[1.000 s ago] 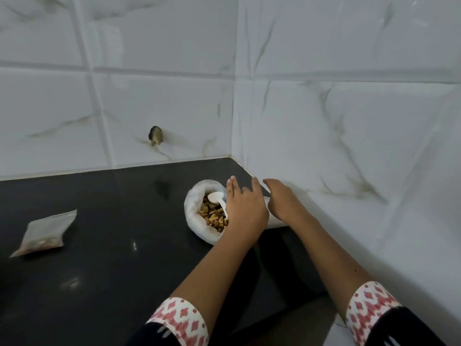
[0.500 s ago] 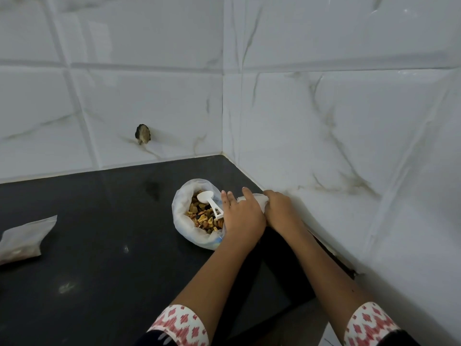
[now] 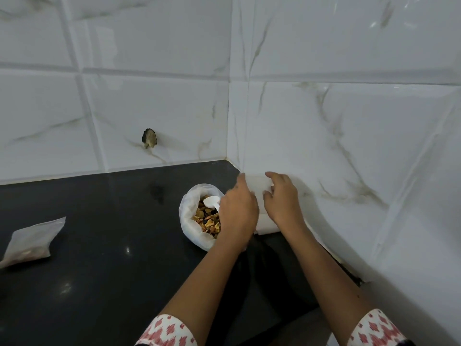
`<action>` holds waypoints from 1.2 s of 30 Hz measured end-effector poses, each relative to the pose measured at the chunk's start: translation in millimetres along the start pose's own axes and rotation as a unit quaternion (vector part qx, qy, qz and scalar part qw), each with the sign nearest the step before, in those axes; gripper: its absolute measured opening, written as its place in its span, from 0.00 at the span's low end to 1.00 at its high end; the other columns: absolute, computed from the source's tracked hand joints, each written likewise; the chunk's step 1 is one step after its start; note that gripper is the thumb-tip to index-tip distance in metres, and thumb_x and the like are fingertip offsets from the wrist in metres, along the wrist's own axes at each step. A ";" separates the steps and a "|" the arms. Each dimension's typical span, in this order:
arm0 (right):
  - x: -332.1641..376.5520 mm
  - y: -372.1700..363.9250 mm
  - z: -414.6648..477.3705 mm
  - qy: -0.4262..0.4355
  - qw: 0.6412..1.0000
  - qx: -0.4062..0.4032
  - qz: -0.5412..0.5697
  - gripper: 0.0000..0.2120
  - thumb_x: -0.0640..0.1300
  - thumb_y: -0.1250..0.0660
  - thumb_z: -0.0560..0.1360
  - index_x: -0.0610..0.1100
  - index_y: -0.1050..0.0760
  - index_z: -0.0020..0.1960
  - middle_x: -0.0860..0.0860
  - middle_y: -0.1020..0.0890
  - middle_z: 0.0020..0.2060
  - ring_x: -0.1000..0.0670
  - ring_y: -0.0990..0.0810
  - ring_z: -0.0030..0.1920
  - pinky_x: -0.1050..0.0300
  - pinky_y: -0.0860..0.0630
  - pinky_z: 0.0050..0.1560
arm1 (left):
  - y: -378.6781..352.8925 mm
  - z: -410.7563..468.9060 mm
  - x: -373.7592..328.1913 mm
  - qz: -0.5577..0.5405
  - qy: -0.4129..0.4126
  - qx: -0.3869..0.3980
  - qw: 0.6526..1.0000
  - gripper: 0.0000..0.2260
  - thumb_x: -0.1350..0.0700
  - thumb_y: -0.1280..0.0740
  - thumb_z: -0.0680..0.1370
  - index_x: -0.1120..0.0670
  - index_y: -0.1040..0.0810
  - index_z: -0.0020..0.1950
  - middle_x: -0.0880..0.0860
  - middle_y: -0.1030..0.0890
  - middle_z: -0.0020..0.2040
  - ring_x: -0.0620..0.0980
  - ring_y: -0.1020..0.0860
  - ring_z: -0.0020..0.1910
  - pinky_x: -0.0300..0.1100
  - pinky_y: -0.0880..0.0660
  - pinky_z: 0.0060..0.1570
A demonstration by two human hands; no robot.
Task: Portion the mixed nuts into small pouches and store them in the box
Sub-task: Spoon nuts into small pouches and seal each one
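Left hand and right hand have lifted an empty pouch, each pinching an edge; filling likely comes next.

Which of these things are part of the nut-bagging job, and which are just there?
For the job: bag of mixed nuts, white spoon in it, white pouch being handled, filled pouch at left.
Just there: black counter, tiled wall, hole in the wall.

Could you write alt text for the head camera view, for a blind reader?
A person's left hand and right hand touch a pale flat item, perhaps an empty pouch, in the corner of a black counter by tiled walls. Beside them sits an open bag of mixed nuts with a white spoon; a filled pouch lies far left.
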State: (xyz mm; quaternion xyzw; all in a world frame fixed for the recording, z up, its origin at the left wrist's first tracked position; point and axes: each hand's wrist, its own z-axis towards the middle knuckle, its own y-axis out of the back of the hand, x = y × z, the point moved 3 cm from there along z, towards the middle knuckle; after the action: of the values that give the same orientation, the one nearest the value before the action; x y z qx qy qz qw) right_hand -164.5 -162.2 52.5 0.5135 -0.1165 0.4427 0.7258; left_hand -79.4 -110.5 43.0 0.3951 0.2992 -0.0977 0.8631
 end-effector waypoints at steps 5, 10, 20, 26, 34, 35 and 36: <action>40.8 -14.2 -3.3 0.038 0.996 0.033 0.070 0.27 0.35 0.36 0.75 0.45 0.39 0.72 0.46 0.36 0.65 0.47 0.24 0.54 0.65 0.30 0.53 | 58.1 3.4 30.7 -0.154 0.030 -0.094 0.983 0.15 0.65 0.39 0.78 0.57 0.29 0.65 0.51 0.21 0.57 0.46 0.22 0.55 0.32 0.30 0.50; 80.8 -51.8 -8.8 0.099 0.988 0.046 0.110 0.18 0.41 0.33 0.75 0.46 0.28 0.64 0.49 0.30 0.59 0.55 0.26 0.44 0.71 0.32 0.46 | 105.6 -8.5 82.7 -0.198 0.048 -0.124 0.971 0.13 0.66 0.37 0.77 0.54 0.26 0.59 0.43 0.23 0.50 0.37 0.24 0.48 0.21 0.29 0.44; 114.6 -99.4 -2.1 0.181 0.983 0.004 -0.007 0.04 0.50 0.31 0.72 0.51 0.20 0.45 0.55 0.25 0.47 0.53 0.28 0.51 0.56 0.40 0.51 | 112.0 -6.0 153.9 -0.243 0.097 -0.082 0.962 0.15 0.69 0.39 0.76 0.50 0.26 0.53 0.43 0.21 0.47 0.38 0.22 0.47 0.25 0.27 0.43; 112.5 -104.0 -6.9 0.167 0.983 0.060 -0.057 0.04 0.47 0.39 0.78 0.50 0.26 0.48 0.59 0.25 0.41 0.52 0.28 0.53 0.58 0.51 0.44 | 112.1 -4.4 151.6 -0.161 0.055 -0.022 0.985 0.15 0.67 0.40 0.77 0.54 0.27 0.61 0.44 0.23 0.51 0.39 0.24 0.51 0.22 0.30 0.47; 112.5 -110.8 -15.0 0.117 0.969 0.188 0.113 0.03 0.45 0.43 0.80 0.48 0.35 0.47 0.47 0.18 0.40 0.47 0.20 0.45 0.50 0.27 0.51 | 106.4 -11.5 138.1 0.074 0.037 0.072 0.994 0.40 0.39 0.29 0.68 0.47 0.44 0.73 0.43 0.36 0.66 0.44 0.38 0.66 0.41 0.44 0.57; 112.9 -110.6 -16.3 0.109 0.963 0.203 0.138 0.01 0.44 0.43 0.80 0.48 0.35 0.50 0.45 0.18 0.40 0.47 0.20 0.44 0.50 0.24 0.49 | 106.9 -11.0 140.0 0.088 0.029 0.061 0.994 0.37 0.39 0.30 0.69 0.47 0.43 0.73 0.43 0.36 0.66 0.44 0.37 0.66 0.41 0.44 0.57; 113.8 -110.0 -17.7 0.103 0.958 0.215 0.158 0.03 0.43 0.43 0.80 0.49 0.35 0.53 0.44 0.18 0.41 0.48 0.20 0.43 0.52 0.23 0.46 | 108.1 -10.8 141.4 0.098 0.019 0.051 0.994 0.34 0.39 0.32 0.70 0.46 0.41 0.71 0.43 0.35 0.65 0.44 0.36 0.65 0.41 0.44 0.56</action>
State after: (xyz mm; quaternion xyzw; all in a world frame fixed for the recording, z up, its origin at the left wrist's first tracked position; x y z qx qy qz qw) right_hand -19.6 -96.5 44.9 0.5836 -0.0227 0.6169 0.5276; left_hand 73.0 -20.6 21.0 0.4678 0.2699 -0.0204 0.8414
